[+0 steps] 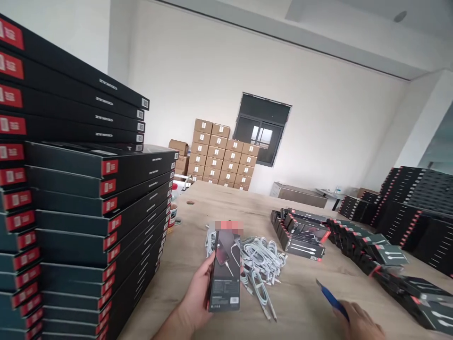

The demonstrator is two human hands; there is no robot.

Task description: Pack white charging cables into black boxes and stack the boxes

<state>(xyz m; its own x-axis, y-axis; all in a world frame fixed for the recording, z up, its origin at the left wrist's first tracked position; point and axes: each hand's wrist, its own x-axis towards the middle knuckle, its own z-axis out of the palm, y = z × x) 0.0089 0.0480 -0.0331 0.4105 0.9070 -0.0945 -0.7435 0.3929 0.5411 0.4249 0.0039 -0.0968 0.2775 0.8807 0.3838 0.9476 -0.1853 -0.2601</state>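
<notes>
My left hand (pixel 198 295) is wrapped round a slim black cable box (pixel 225 278) and holds it upright above the table. The box face shows a phone with a white cable and small print; its top end has a blurred patch. Behind and to the right of it lies a heap of coiled white cables (pixel 264 257) on the wood. My right hand (pixel 357 321), at the lower right, grips a blue utility knife (pixel 331 301) whose tip points up and left. The knife is apart from the box and the cables.
Tall stacks of black boxes (pixel 138 208) stand close on the left. On the right of the wooden table (pixel 219 196) are small cable boxes (pixel 300 236) and a long row of more (pixel 375 255). Brown cartons (pixel 215 156) are piled by the far wall.
</notes>
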